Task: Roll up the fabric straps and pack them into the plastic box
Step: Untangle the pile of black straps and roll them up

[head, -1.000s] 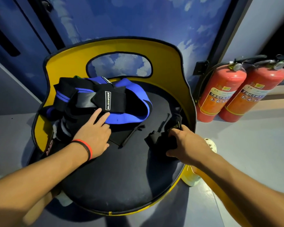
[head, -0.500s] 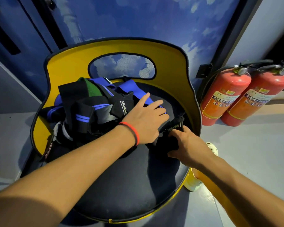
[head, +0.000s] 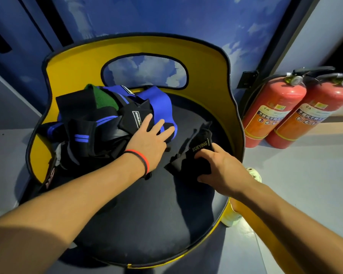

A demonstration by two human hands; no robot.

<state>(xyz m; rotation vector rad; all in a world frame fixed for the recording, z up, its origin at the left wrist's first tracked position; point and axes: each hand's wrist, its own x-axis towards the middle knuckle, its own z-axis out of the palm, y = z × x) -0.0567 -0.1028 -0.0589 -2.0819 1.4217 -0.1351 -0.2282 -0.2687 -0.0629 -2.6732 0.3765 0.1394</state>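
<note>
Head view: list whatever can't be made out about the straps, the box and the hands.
- Plastic box: nowhere in frame, head view.
- Strap pile: straps overlap, and the left hand covers part; count unclear.
- Black strap: right hand grips it, fingertips buried; how far rolled is hidden.
- Fire extinguishers' labels: too small to read.

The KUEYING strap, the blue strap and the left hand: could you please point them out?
KUEYING strap [head: 200, 146], head view, printed lettering.
blue strap [head: 162, 103], head view, bare blue band.
left hand [head: 149, 142], head view, back of hand.
</note>
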